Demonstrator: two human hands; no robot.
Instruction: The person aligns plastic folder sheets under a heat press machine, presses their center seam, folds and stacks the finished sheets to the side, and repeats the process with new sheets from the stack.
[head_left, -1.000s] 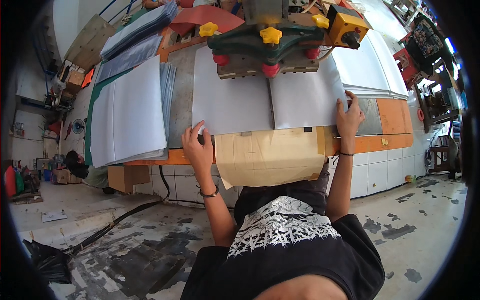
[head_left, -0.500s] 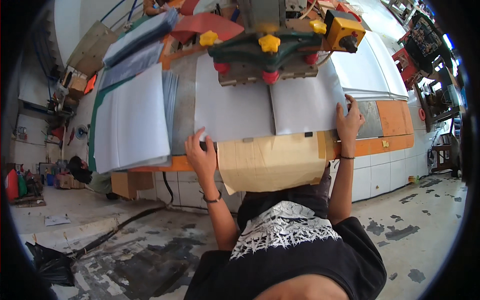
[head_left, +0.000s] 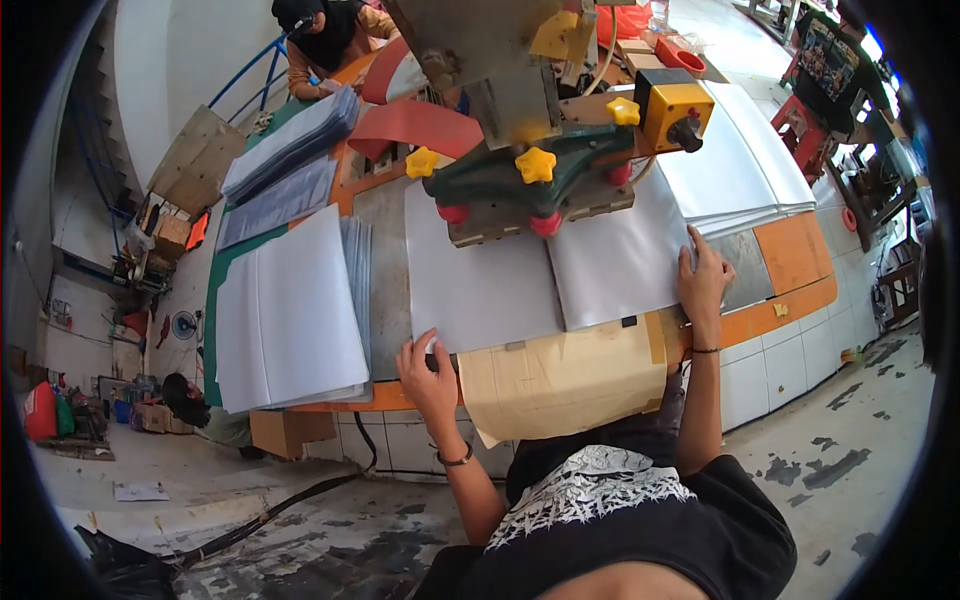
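Note:
A wide white sheet with a dark line down its middle lies open on the work table, its far part under the press head. My left hand is at its near left corner, thumb and fingers curled about the edge. On the right edge, my right hand has its fingertips and thumb against the sheet. Both hands appear to hold the sheet by its margins. A cream-coloured paper sheet hangs over the table's front edge, between my forearms. The sheet's far edge is hidden by the press.
Left of the press lies a stack of white sheets, with clear plastic sleeves behind. More white sheets lie at the right. A yellow control box juts from the press. A co-worker sits at the far left.
My view has tilted up, so the table and press appear lower and more of the co-worker at the back shows. Both hands stay at the same edges of the white sheet.

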